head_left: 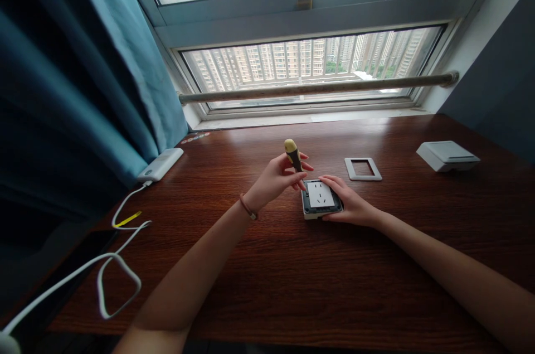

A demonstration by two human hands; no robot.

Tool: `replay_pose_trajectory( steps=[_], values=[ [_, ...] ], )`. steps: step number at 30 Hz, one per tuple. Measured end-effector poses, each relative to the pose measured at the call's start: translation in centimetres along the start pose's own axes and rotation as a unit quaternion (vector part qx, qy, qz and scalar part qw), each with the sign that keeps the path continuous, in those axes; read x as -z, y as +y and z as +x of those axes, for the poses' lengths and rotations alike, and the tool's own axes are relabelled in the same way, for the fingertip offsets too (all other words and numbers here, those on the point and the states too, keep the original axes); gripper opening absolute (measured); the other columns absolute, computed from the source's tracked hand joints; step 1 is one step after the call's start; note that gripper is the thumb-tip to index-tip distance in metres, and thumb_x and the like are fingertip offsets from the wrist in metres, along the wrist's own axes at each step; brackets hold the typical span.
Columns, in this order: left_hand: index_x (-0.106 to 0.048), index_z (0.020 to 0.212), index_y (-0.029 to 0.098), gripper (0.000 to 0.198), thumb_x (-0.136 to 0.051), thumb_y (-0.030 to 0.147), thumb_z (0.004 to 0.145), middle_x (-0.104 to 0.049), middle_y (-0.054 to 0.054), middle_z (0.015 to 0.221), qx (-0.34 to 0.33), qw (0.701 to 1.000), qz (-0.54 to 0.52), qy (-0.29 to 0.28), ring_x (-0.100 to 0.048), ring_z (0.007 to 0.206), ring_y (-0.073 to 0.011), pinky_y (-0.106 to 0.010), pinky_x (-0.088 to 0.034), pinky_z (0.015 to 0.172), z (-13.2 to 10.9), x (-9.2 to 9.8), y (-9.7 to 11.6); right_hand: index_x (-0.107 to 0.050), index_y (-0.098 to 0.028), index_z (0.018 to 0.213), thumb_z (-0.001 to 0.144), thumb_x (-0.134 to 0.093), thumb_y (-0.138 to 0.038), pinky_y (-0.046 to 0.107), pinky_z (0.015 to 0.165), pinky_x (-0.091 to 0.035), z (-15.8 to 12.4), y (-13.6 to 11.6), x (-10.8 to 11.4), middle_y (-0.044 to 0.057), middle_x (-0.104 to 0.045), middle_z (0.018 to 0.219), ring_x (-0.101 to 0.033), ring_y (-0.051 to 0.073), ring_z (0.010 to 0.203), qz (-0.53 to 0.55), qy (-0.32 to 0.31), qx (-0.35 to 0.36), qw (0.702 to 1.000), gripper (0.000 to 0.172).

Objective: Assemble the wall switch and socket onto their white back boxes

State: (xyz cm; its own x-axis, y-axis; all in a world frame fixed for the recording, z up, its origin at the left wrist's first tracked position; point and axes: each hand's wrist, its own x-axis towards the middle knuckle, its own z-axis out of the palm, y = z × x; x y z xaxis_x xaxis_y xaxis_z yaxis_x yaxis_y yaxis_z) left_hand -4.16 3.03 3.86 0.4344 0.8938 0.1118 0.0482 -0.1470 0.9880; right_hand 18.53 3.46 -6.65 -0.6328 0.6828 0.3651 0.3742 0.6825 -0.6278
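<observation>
A wall socket [320,195] with a white face and a dark surround sits on a white back box, in the middle of the wooden table. My right hand [348,201] grips its right side, thumb at the near edge and fingers over the far one. In my left hand [281,177] is a screwdriver [293,154] with a yellow and black handle, held nearly upright. Its lower end points at the socket's left edge; whether the tip touches a screw there is too small to tell. A white socket frame [363,169] lies flat beyond my right hand.
At the far right of the table [267,265] rests a white box-shaped thing [448,155]. A white power strip [161,165] with a looping white cable [121,253] and a yellow tie [129,219] is on the left, beside a blue curtain [125,53]. A window with a rail [317,89] stands behind.
</observation>
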Motion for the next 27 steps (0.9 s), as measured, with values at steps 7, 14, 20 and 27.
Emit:
replay_pose_trajectory(
  steps=[7, 14, 20, 27],
  values=[
    [-0.057, 0.099, 0.013, 0.038, -0.069, 0.033, 0.069, -0.065, -0.007, 0.091, 0.034, 0.995, 0.092, -0.016, -0.059, 0.056, -0.0100, -0.024, -0.050, 0.052, -0.3, 0.5, 0.3, -0.026, -0.021, 0.138, 0.063, -0.074, -0.043, 0.046, 0.105, -0.028, 0.0, 0.1, -0.1, 0.015, -0.031, 0.135, -0.030, 0.031, 0.127, 0.007, 0.001, -0.003, 1.000, 0.091],
    [-0.057, 0.099, 0.016, 0.040, -0.070, 0.037, 0.067, -0.063, -0.004, 0.087, -0.049, 0.974, 0.210, 0.076, -0.052, 0.058, -0.0078, -0.019, -0.044, 0.050, -0.2, -0.7, -0.7, -0.026, -0.022, 0.138, 0.063, -0.074, -0.042, 0.047, 0.105, -0.028, 0.0, 0.1, 0.0, 0.014, -0.031, 0.136, -0.029, 0.032, 0.127, 0.006, 0.000, -0.004, 1.000, 0.091],
    [-0.055, 0.099, 0.012, 0.038, -0.070, 0.028, 0.068, -0.064, -0.005, 0.083, 0.055, 0.996, 0.069, -0.015, -0.056, 0.055, -0.0077, -0.019, -0.046, 0.048, -0.3, 0.3, 0.5, -0.027, -0.020, 0.137, 0.064, -0.074, -0.041, 0.044, 0.106, -0.028, 0.1, -0.2, 0.0, 0.015, -0.032, 0.135, -0.031, 0.031, 0.126, 0.004, -0.001, -0.008, 1.000, 0.090],
    [-0.057, 0.094, 0.010, 0.032, -0.069, 0.028, 0.070, -0.065, -0.007, 0.082, 0.083, 0.995, -0.002, -0.049, -0.065, 0.068, -0.0149, -0.030, -0.052, 0.067, -0.4, 0.7, 1.1, -0.026, -0.021, 0.138, 0.063, -0.075, -0.042, 0.046, 0.105, -0.029, -0.1, 0.2, -0.2, 0.015, -0.031, 0.135, -0.031, 0.031, 0.126, 0.002, 0.004, -0.003, 1.000, 0.091]
  ],
)
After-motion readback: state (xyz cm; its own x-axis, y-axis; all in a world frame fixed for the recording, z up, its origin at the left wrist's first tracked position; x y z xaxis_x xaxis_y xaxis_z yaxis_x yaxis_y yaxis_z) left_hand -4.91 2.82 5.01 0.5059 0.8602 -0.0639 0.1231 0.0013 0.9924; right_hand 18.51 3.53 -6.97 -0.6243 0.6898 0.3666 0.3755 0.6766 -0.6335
